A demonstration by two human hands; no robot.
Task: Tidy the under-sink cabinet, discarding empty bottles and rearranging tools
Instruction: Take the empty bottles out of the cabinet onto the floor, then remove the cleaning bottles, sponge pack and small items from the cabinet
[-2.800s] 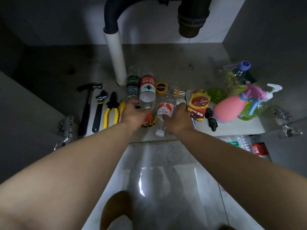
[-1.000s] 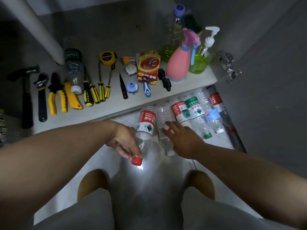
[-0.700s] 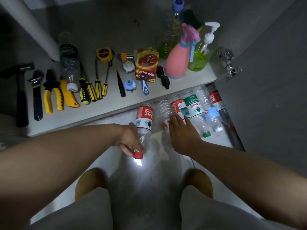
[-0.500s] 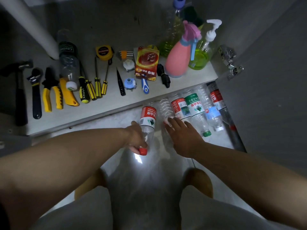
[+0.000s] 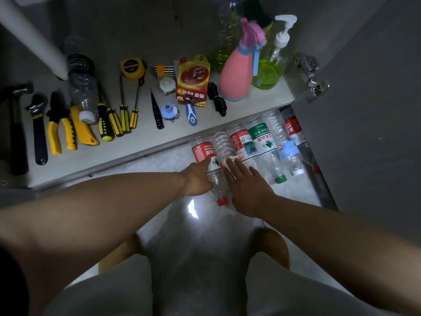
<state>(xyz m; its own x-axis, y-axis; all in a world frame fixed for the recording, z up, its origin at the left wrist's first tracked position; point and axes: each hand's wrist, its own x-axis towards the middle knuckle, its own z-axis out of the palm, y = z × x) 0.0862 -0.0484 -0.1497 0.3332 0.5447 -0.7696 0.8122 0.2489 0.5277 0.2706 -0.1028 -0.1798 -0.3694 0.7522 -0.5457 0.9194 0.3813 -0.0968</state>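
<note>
Since 0.5 s ago the red-cap bottle (image 5: 202,153) has shifted right and now sits flush against the row of empties on the floor (image 5: 159,165). The left hand (image 5: 197,180) has let go of its neck and slid up its side.

Bottle: clear plastic, lying flat, looks empty. Red label points toward the cabinet, red cap toward the person.

Left hand: fingers straight, laid along the bottle's left flank, tips on the label, gripping nothing.

Right hand (image 5: 247,187): flat, fingers straight and together, resting on the ribbed bottle (image 5: 222,143), which lies next right in the row.

The red-cap bottle lies between the 2 hands, and its cap pokes out between the wrists.

Rest of the row, going right: red-label bottle (image 5: 239,142), green-label bottle (image 5: 262,137), blue-label bottle (image 5: 288,150), and 1 more partly under the door (image 5: 364,133). That makes 6 on the floor.

On the shelf (image 5: 136,142) above, left to right: hammer (image 5: 16,124), wrench (image 5: 38,128), pliers (image 5: 59,131), screwdrivers (image 5: 118,119), tape measure (image 5: 132,67). 1 dark-label bottle (image 5: 80,83) lies among the tools. A pink sprayer (image 5: 234,71) stands upright at the right end.
</note>
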